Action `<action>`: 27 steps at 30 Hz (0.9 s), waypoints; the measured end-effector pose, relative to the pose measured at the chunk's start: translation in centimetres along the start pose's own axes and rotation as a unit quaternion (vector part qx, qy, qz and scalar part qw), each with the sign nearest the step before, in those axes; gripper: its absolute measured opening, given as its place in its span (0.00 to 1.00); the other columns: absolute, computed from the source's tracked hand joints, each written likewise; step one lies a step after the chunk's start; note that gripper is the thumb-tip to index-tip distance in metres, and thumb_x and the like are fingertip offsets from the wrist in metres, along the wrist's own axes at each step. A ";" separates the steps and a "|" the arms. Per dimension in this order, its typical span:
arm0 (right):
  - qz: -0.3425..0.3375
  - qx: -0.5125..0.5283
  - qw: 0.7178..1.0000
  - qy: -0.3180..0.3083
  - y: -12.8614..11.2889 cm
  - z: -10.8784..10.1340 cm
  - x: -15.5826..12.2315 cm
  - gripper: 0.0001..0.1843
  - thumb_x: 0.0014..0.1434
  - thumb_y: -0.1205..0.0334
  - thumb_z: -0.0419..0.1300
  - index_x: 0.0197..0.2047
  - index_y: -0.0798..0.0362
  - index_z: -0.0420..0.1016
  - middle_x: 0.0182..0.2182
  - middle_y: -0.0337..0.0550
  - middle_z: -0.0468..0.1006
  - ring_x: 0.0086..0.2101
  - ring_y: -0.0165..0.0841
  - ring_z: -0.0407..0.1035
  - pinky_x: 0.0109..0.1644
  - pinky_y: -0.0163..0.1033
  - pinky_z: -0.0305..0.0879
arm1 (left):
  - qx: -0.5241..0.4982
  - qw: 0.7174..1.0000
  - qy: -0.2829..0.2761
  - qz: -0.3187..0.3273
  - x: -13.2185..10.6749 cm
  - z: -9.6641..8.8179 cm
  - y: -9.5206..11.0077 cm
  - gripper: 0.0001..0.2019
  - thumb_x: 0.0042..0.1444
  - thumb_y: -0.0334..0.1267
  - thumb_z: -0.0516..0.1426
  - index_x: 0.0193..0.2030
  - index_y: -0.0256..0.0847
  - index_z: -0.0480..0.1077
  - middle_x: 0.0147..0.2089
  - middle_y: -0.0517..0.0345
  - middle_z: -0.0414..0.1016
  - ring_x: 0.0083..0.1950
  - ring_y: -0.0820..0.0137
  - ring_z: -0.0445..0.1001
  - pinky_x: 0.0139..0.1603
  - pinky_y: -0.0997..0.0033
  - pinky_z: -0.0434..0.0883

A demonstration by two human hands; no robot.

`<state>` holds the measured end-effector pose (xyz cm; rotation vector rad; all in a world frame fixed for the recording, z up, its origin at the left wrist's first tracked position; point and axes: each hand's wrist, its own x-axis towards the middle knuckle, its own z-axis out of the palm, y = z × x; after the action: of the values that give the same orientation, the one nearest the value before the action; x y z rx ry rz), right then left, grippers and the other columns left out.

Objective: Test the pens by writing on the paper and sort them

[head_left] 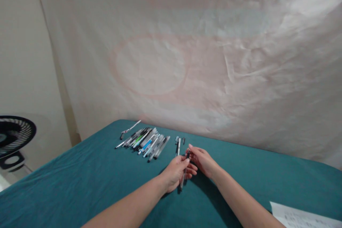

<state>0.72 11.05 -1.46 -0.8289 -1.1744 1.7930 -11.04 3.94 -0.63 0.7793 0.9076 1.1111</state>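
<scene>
My left hand (176, 172) is closed around a slim pen (182, 184) with a clear barrel and dark ends. The pen slants, its lower end toward me and its upper end between my two hands. At that upper end the fingers of my right hand (202, 158) are closed in a pinch; the exact contact is too small to make out. Just beyond my left hand lie a black-and-white pen (179, 143) and a small dark pen cap (183, 140). Left of these, a pile of many pens (145, 141) lies side by side, mostly clear, grey and black, with some blue and green.
A teal cloth (107, 181) covers the table. Behind the pile lies a thin white item with a dark end (130, 128). Paper with writing (299, 217) lies at the lower right. A black fan (16, 135) stands off the left edge. A pale sheet (213, 71) hangs behind.
</scene>
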 end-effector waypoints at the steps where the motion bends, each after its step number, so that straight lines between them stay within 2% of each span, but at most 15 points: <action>1: -0.003 -0.016 1.000 0.006 0.0 0.1 0.0 0.17 0.45 0.50 0.64 0.27 0.58 0.72 0.24 0.42 0.73 0.25 0.28 0.66 0.30 0.32 0.62 | -0.002 1.000 0.000 -0.002 0.0 0.0 0.0 0.05 0.59 0.35 0.50 0.39 0.35 0.60 0.30 0.54 0.73 0.26 0.76 0.71 0.26 0.78 0.62; 5: 0.006 -0.037 0.999 0.009 -0.1 0.0 -0.2 0.19 0.43 0.49 0.65 0.23 0.58 0.69 0.18 0.37 0.68 0.20 0.25 0.61 0.24 0.32 0.57 | -0.008 1.000 0.000 -0.006 0.1 -0.1 -0.1 0.04 0.60 0.34 0.49 0.37 0.35 0.60 0.29 0.54 0.73 0.26 0.76 0.70 0.27 0.77 0.63; 9: 0.013 0.005 1.000 -0.026 -0.3 -0.2 -0.3 0.15 0.44 0.54 0.66 0.28 0.59 0.73 0.22 0.40 0.71 0.23 0.27 0.64 0.29 0.32 0.60 | -0.017 1.000 -0.006 -0.008 0.3 -0.3 -0.3 0.05 0.60 0.35 0.47 0.37 0.35 0.61 0.29 0.54 0.73 0.26 0.76 0.70 0.27 0.77 0.62; 12: 0.015 0.012 0.999 -0.038 -0.3 -0.1 -0.3 0.17 0.47 0.53 0.63 0.32 0.60 0.74 0.25 0.42 0.72 0.25 0.27 0.65 0.29 0.32 0.60 | -0.022 1.000 -0.013 -0.011 0.3 -0.4 -0.4 0.07 0.60 0.36 0.48 0.38 0.35 0.62 0.28 0.55 0.72 0.25 0.77 0.69 0.27 0.78 0.61; 17: -0.015 -0.024 1.000 -0.005 -0.1 0.0 -0.3 0.17 0.45 0.52 0.64 0.24 0.58 0.70 0.20 0.38 0.69 0.20 0.24 0.60 0.25 0.31 0.56 | -0.019 1.000 -0.018 -0.013 0.5 -0.5 -0.4 0.07 0.60 0.36 0.49 0.39 0.34 0.63 0.28 0.55 0.71 0.25 0.77 0.68 0.26 0.78 0.60; 19: -0.010 -0.017 1.000 -0.005 0.0 -0.1 -0.3 0.16 0.44 0.52 0.65 0.23 0.58 0.70 0.19 0.37 0.68 0.20 0.25 0.61 0.26 0.31 0.57 | -0.017 1.000 -0.019 -0.014 0.5 -0.6 -0.5 0.07 0.59 0.36 0.49 0.38 0.34 0.63 0.28 0.55 0.71 0.24 0.77 0.67 0.26 0.78 0.59; 23: -0.003 0.005 1.000 -0.013 -0.2 -0.5 -0.1 0.15 0.44 0.55 0.65 0.31 0.58 0.74 0.23 0.41 0.71 0.22 0.27 0.64 0.28 0.34 0.61 | -0.010 1.000 -0.020 -0.015 0.6 -0.8 -0.6 0.08 0.58 0.38 0.50 0.38 0.35 0.63 0.27 0.57 0.70 0.23 0.77 0.66 0.24 0.78 0.57; 27: -0.061 -0.060 0.996 0.029 -0.4 -1.1 0.8 0.16 0.47 0.52 0.62 0.36 0.55 0.75 0.29 0.45 0.74 0.29 0.31 0.68 0.32 0.36 0.65 | -0.001 1.000 -0.020 -0.013 0.5 -0.8 -0.6 0.09 0.56 0.40 0.52 0.37 0.35 0.64 0.24 0.60 0.68 0.19 0.79 0.61 0.21 0.79 0.52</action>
<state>1.41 12.33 -1.57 -0.8549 -1.2759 1.6023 -11.49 4.29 -1.60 0.7840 0.8803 1.0691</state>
